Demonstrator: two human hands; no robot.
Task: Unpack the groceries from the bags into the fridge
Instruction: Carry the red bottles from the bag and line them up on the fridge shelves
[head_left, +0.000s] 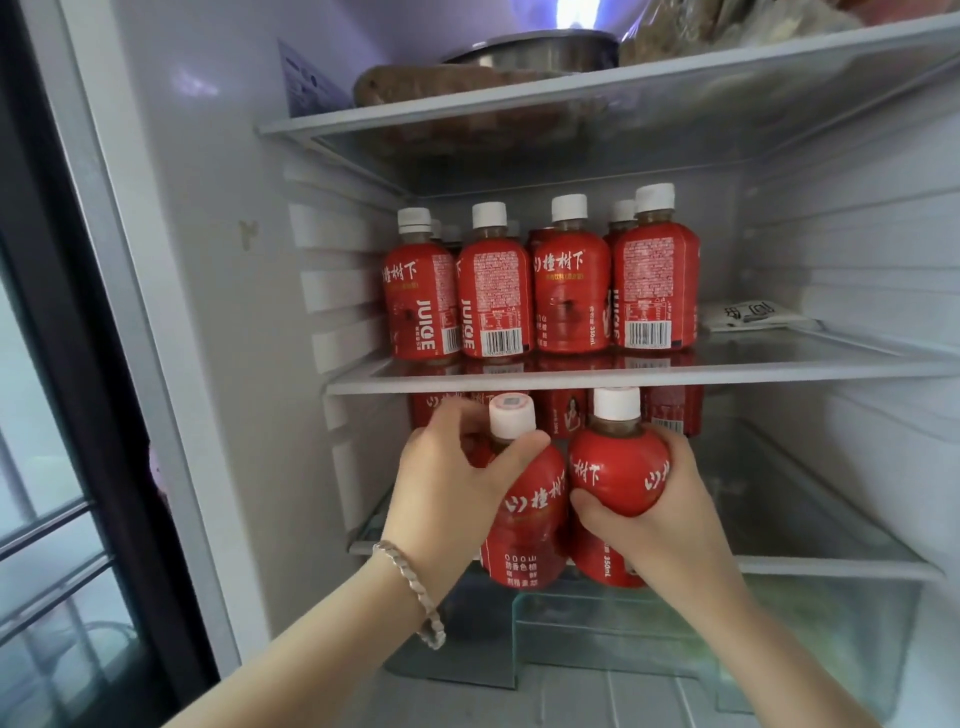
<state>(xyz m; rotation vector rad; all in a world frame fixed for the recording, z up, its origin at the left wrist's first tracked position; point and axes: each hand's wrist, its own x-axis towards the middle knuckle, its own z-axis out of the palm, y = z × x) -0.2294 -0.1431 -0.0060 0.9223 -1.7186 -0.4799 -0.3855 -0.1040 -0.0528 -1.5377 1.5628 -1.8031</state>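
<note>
Our left hand (447, 488), with a bracelet (410, 582) on its wrist, grips the left bottle (530, 525). The thumb lies across its shoulder and the fingers (452, 415) curl round the far side near the neck. Our right hand (660, 499) wraps the right bottle (618, 467) from the right, with the thumb pressed on the front of the red label.

Both bottles stand upright, long axis vertical, white caps up. They are side by side and touching, at the front of the lower shelf (831, 564), with their caps just under the middle shelf (779, 364). Their bases overlap the lower shelf's front edge, and we cannot tell whether they rest on it.

More red bottles (670, 410) stand behind them on the same shelf. On the middle shelf a row (540, 291) of the same bottles stands upright, and a white packet (748, 317) lies flat to its right. The top shelf (571, 88) carries a metal bowl (535, 52) and brown wrapped food. Below our hands is a clear drawer (597, 639).
</note>
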